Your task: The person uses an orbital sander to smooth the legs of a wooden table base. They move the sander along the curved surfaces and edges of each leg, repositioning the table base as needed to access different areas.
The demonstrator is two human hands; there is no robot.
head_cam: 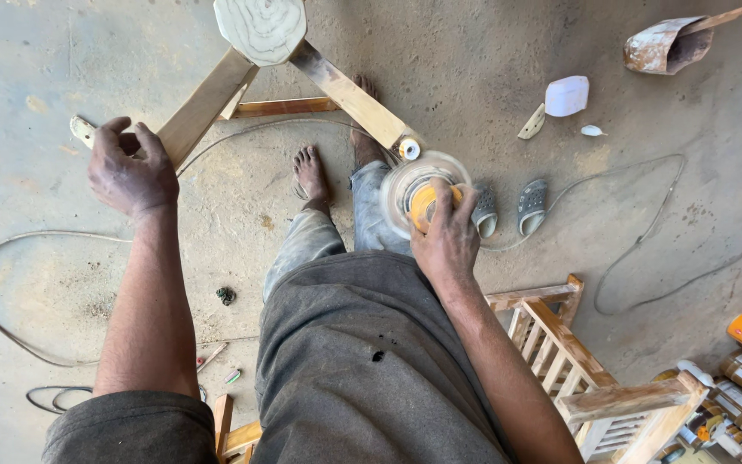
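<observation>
The left hand [130, 172] grips one leg of an upturned wooden stool [259, 30] standing on the concrete floor [491, 69]; the right hand [447, 241] is closed around a yellow disc sander [418, 198], its blurred disc just beside another stool leg [354, 96]; grey sandals [508, 206] lie nearby.

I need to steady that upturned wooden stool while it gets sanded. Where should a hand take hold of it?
Grip a bare leg of the stool partway along, from the outer left side, as the left hand does. The legs are flat, straight bars slanting up, easy to wrap. The right hand holds the sander at the other leg, so stay clear there.
</observation>
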